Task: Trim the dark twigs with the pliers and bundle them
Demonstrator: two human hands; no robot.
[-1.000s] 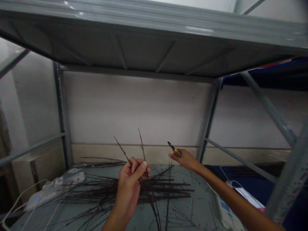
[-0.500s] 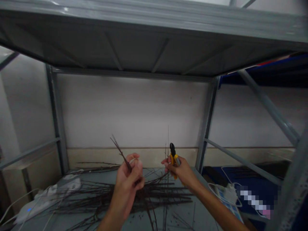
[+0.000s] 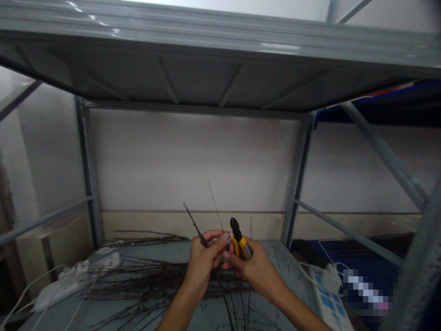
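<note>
My left hand [image 3: 203, 257] is closed round a few dark twigs [image 3: 195, 225], whose tips point up and to the left. Beside it, my right hand [image 3: 253, 264] grips cutting pliers [image 3: 237, 234] with yellow handles and black jaws pointing up. The fingertips of both hands meet around a thin upright twig [image 3: 216, 208]; which hand bears it I cannot tell. Below and behind them, a loose pile of dark twigs [image 3: 148, 280] spreads over the grey shelf [image 3: 151, 253].
White power strips lie at the left [image 3: 58, 287] and right [image 3: 330, 299] with cables. Metal posts [image 3: 91, 174] frame the shelf, and an upper shelf [image 3: 200, 82] hangs overhead. A pale wall [image 3: 193, 156] stands behind. Blue fabric [image 3: 361, 257] lies at the right.
My left hand has moved right with its twigs, and my right hand has come slightly left with the pliers. The hands, apart before, now meet at the thin twig.
</note>
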